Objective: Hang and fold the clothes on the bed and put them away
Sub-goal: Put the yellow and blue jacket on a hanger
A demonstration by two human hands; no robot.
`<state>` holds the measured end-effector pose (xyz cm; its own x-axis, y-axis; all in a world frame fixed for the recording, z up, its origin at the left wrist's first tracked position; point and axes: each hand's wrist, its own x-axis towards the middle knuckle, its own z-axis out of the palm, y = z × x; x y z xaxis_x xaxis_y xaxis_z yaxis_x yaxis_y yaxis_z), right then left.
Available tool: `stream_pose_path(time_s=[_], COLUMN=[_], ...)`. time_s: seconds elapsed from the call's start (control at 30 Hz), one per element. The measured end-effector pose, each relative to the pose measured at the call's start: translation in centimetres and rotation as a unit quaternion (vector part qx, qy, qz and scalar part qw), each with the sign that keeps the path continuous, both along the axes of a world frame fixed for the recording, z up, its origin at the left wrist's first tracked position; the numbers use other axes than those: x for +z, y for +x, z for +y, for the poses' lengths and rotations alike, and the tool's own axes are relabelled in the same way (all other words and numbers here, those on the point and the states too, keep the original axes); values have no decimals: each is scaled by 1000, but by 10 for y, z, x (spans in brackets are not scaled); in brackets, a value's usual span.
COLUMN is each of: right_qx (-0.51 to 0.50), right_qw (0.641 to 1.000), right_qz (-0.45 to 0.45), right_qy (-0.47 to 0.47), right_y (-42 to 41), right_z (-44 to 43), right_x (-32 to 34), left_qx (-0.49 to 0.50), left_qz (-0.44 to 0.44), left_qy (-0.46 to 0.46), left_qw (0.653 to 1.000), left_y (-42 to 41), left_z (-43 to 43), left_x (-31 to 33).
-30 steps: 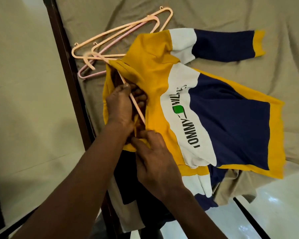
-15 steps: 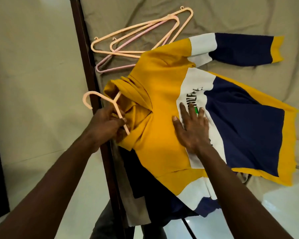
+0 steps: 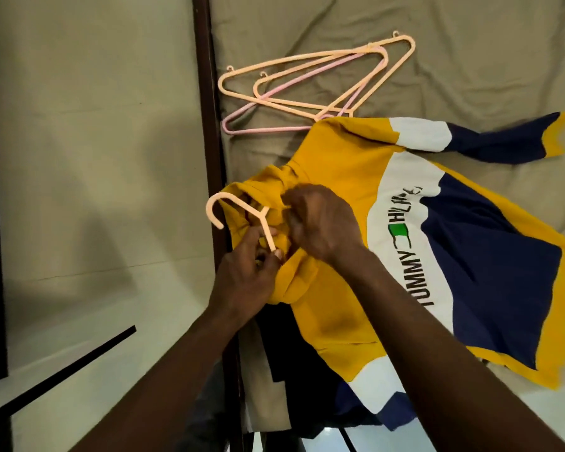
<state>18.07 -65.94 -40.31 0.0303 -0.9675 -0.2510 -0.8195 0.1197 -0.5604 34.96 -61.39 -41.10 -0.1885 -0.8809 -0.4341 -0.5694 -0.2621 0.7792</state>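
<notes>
A yellow, white and navy sweatshirt (image 3: pixel 405 243) lies spread on the bed, its collar toward the bed's left edge. A peach hanger (image 3: pixel 242 213) pokes out of the collar, hook up and to the left; its arms are hidden inside the shirt. My left hand (image 3: pixel 248 278) pinches the hanger's neck just below the hook. My right hand (image 3: pixel 320 223) grips the yellow collar fabric right beside it. One sleeve (image 3: pixel 490 141) stretches to the right; the other hangs off the bed's near edge.
Three spare hangers (image 3: pixel 310 83), peach and pink, lie stacked on the olive bedsheet (image 3: pixel 470 44) beyond the collar. A dark wooden bed rail (image 3: pixel 209 125) runs along the left edge. Dark clothing (image 3: pixel 294 370) hangs below the sweatshirt. Pale floor lies to the left.
My right hand left the sweatshirt's chest and moved up to the collar, now gripping the fabric there. The left hand still holds the hanger neck. The far sleeve has shifted.
</notes>
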Motion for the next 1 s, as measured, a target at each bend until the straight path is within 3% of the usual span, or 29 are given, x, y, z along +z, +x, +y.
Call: stream_pose_path(time_s=[0.03,0.1,0.13,0.17,0.2,0.27,0.33,0.37,0.5,0.6,0.67,0.73,0.83,0.93,1.0], right_qx=[-69,-174,-183,-168,-131,21,173,213,245,250,230,152,-10,-93,-106], right_qw=[990,919,898,899,927,985,961,944,934,932,939,959,982,978,974], right_qz=[-123,-352,-401,-404,-348,-115,117,165,171,174,180,173,96,52,43], right_qy=[2,5,6,22,48,126,179,190,196,198,183,164,163,181,194], right_y=[8,19,21,24,26,30,34,35,27,20,16,12,9,7,4], right_z=[-12,-33,-42,-51,-57,-66,-70,-71,-77,-85,-84,-77,-54,-21,-2], right_x=[5,18,21,25,26,25,18,15,15,21,22,21,17,18,23], left_qx=[1,-7,-20,-31,-44,-85,-140,-158,-166,-160,-135,-103,-73,-42,-20], left_qz=[-5,-2,6,17,34,48,20,-6,-133,-243,-253,-255,-316,-257,-195], left_qy=[-13,-39,-46,-46,-37,-28,-62,-101,-238,-253,-231,-219,-164,-87,-101], left_qw=[1000,999,999,998,998,995,988,982,948,923,930,936,932,962,975], left_y=[3,9,10,12,14,23,40,50,76,75,65,56,50,55,65], left_z=[1,4,7,9,10,7,-5,-14,-54,-62,-56,-49,-57,-76,-87], left_x=[0,0,0,1,0,-1,-3,-5,-20,-23,-17,-12,-12,-14,-5])
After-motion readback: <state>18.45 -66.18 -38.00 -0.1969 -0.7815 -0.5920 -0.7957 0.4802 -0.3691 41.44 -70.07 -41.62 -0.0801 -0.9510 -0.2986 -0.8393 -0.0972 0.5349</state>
